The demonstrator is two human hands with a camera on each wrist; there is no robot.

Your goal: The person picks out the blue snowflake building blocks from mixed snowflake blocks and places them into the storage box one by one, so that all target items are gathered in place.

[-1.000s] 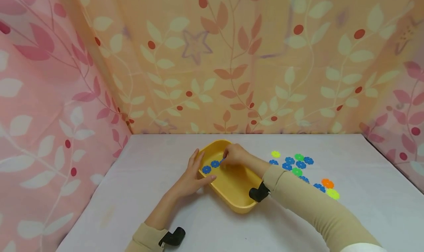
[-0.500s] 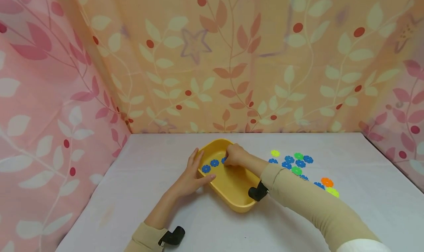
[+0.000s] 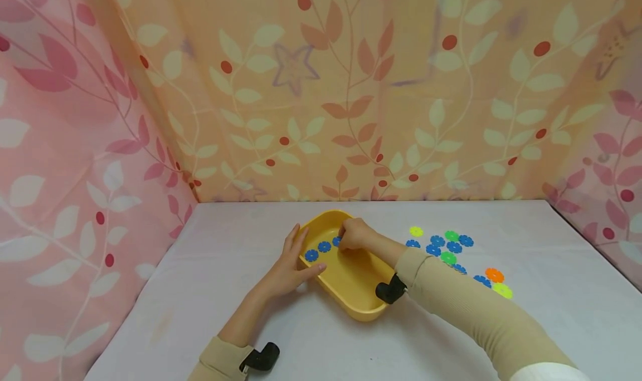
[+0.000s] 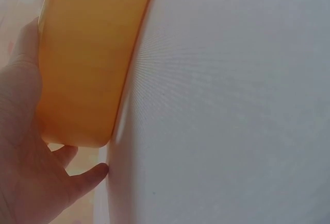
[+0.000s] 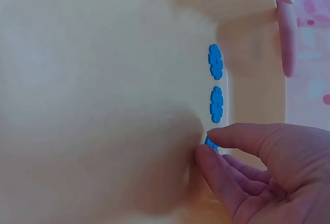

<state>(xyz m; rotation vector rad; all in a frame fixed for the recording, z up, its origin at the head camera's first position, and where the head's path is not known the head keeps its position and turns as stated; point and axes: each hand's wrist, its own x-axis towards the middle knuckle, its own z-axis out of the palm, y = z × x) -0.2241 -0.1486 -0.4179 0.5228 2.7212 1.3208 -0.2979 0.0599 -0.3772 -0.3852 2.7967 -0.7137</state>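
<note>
In the head view a yellow plastic tray (image 3: 351, 283) stands at an angle on the table. My left hand (image 3: 288, 267) spans its left end with spread, straight fingers, the thumb over the near rim. My right hand (image 3: 357, 235) reaches inside and pinches a blue flower-shaped disc (image 5: 210, 142) between thumb and forefinger, close to the tray floor. Two more blue flower-shaped discs (image 5: 216, 104) lie in line with it along the end wall. The left wrist view shows the tray's outer side (image 4: 90, 64) beside my left thumb.
Several blue, green, yellow and orange discs (image 3: 453, 247) lie scattered on the white table (image 3: 210, 247) right of the tray, partly behind my right sleeve (image 3: 461, 297). Patterned cloth (image 3: 296, 113) hangs at the back and sides.
My right fingers have shifted slightly, and more of the third blue disc shows. The left hand and tray stay in place.
</note>
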